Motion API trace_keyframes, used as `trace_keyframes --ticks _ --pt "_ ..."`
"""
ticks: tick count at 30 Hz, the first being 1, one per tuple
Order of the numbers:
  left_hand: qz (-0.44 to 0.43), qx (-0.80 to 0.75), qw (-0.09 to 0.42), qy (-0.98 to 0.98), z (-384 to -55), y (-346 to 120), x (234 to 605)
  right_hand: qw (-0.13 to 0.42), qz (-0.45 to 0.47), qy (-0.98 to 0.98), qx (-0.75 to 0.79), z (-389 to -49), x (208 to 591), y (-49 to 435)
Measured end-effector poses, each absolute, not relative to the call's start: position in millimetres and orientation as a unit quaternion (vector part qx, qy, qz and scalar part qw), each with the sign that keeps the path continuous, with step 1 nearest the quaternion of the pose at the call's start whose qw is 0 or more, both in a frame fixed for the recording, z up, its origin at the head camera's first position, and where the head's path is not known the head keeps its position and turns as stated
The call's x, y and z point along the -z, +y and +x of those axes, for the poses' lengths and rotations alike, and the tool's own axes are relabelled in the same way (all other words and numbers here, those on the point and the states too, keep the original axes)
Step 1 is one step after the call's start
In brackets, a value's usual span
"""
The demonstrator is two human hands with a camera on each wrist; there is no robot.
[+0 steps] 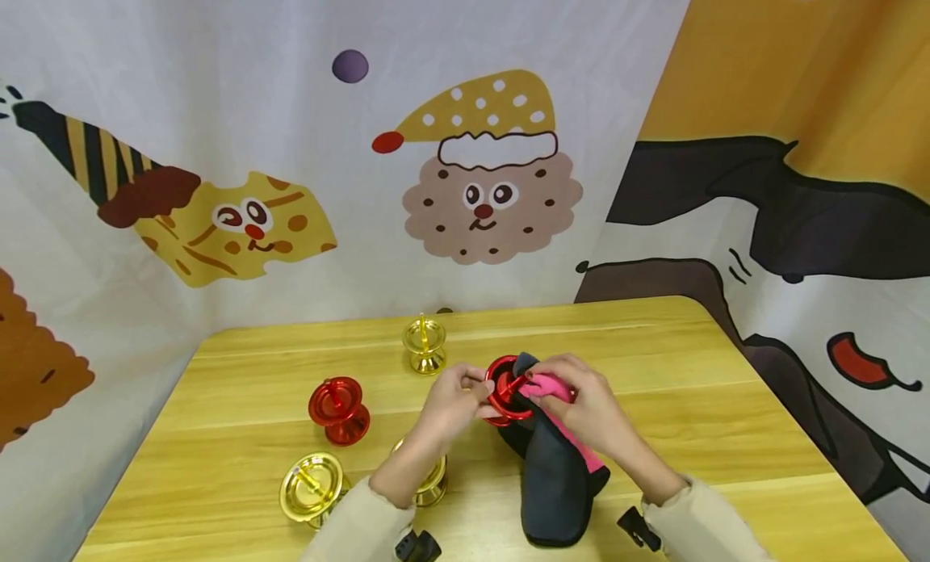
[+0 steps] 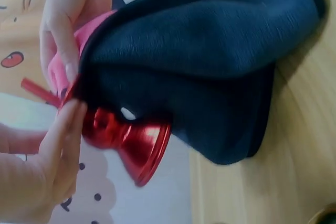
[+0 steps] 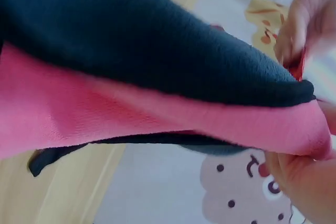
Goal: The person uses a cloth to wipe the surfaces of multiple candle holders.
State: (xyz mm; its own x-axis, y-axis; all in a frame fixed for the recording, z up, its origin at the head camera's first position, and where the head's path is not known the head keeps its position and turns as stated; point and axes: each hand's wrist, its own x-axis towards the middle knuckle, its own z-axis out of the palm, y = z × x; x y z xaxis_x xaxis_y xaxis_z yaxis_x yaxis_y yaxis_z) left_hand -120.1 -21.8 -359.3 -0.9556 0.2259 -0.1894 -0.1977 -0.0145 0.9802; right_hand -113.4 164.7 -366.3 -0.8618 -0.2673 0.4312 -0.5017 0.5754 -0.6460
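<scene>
My left hand (image 1: 452, 400) pinches the rim of a shiny red candle holder (image 1: 501, 374), which has a shallow dish, a central spike and a flared foot. The foot shows tilted in the left wrist view, beneath the dish (image 2: 144, 150). A two-sided cloth, dark grey and pink (image 1: 558, 489), hangs from my right hand (image 1: 587, 402). The fingers of that hand pinch a pink fold and hold it at the dish, beside the spike. In the right wrist view the cloth (image 3: 236, 124) hides most of the candle holder.
Another red candle holder (image 1: 341, 413) stands on the wooden table (image 1: 697, 368) to the left. Gold ones stand at the back (image 1: 425, 348), front left (image 1: 312, 488) and partly behind my left forearm (image 1: 433, 485). A printed curtain (image 1: 276, 126) hangs behind the table.
</scene>
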Motion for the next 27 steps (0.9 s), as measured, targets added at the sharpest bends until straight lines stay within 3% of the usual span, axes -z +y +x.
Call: trace_keyframes --ticks 7,15,23,27 --pt "0.011 -0.735 0.118 0.668 -118 -21 362 0.148 0.211 -0.881 -0.397 -109 368 159" --pt "0.096 -0.678 0.188 0.704 -117 -26 361 0.104 0.353 -0.83 -0.42 -119 364 170" --pt "0.005 -0.736 0.152 0.659 -117 -22 362 0.119 0.234 -0.876 -0.404 -116 362 166" --pt "0.03 -0.735 0.187 0.651 -116 -24 361 0.122 0.236 -0.87 -0.415 -115 363 165"
